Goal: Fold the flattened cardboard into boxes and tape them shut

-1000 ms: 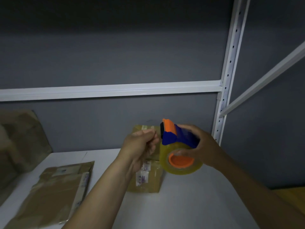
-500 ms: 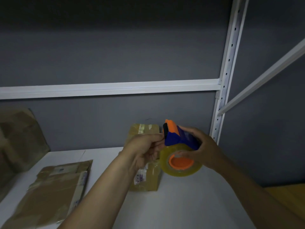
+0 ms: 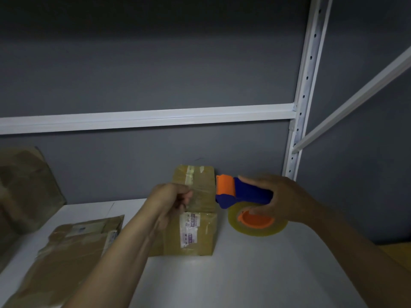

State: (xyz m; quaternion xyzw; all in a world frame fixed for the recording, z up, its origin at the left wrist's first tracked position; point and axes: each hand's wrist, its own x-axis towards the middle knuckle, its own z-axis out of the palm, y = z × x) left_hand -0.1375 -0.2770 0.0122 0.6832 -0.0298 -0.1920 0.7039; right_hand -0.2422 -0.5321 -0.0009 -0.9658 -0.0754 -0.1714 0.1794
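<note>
From the head view, standing by the shelving, I'd say the job is partway along. One box is already folded up and stands on the white tabletop, towards the far wall, with old strips of tape and a label on it. Whether its top seam is sealed yet I cannot tell. To the near left a flattened cardboard piece lies unfolded, and more cardboard leans at the far left. So at least that flat piece is left to fold and tape.

The right hand grips the tape dispenser, the blue and orange one. Its fingers are wrapped over the handle and the thumb is under it against the orange hub of the tape roll. The dispenser is held in the air just right of the box's top, with its orange nose pointing left.

The left hand hovers over the near part of the box top. It is curled, forefinger and thumb pinched together, apparently on the tape end. The strip is clear and hard to make out. The two hands are near each other but apart, and the box top lies beneath the gap between them.
</note>
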